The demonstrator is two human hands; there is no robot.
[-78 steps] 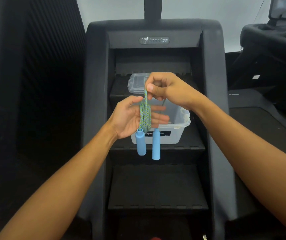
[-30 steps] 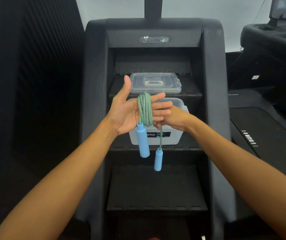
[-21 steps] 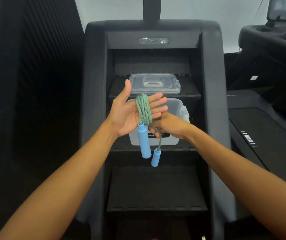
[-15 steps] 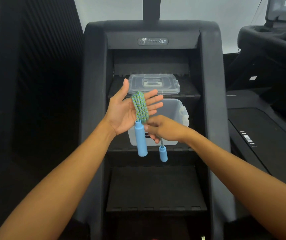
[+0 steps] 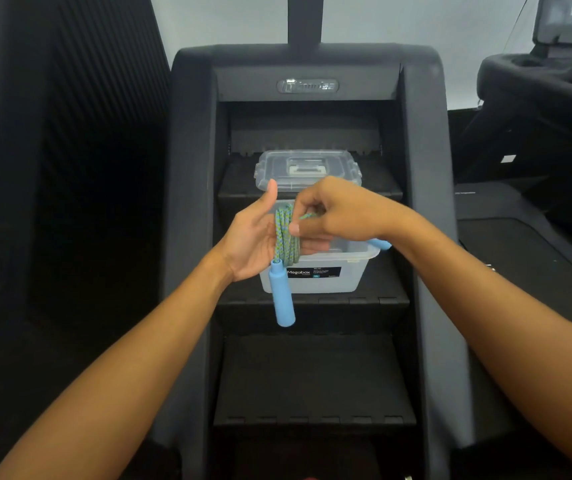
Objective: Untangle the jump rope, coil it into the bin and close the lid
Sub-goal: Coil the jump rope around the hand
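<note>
The green-and-blue braided jump rope (image 5: 286,237) is wound in several loops around my left hand (image 5: 255,242), palm up with the thumb raised. One blue handle (image 5: 281,295) hangs straight down below that hand. My right hand (image 5: 338,211) pinches the rope's free end over the loops; the second blue handle (image 5: 381,243) pokes out beneath my right wrist. Right behind my hands stands the open translucent bin (image 5: 346,271) labelled Megabox on a black step. Its clear lid (image 5: 307,166) lies flat on the step above.
The bin and lid sit on a black stair-climber machine (image 5: 194,168) with tall side walls. A lower step (image 5: 312,379) lies in front. A dark ribbed panel (image 5: 70,133) stands at left; other gym equipment (image 5: 537,116) is at right.
My right hand rose from under my left hand to above the loops, carrying the rope end over. The second handle swung up from hanging low to beside my right wrist.
</note>
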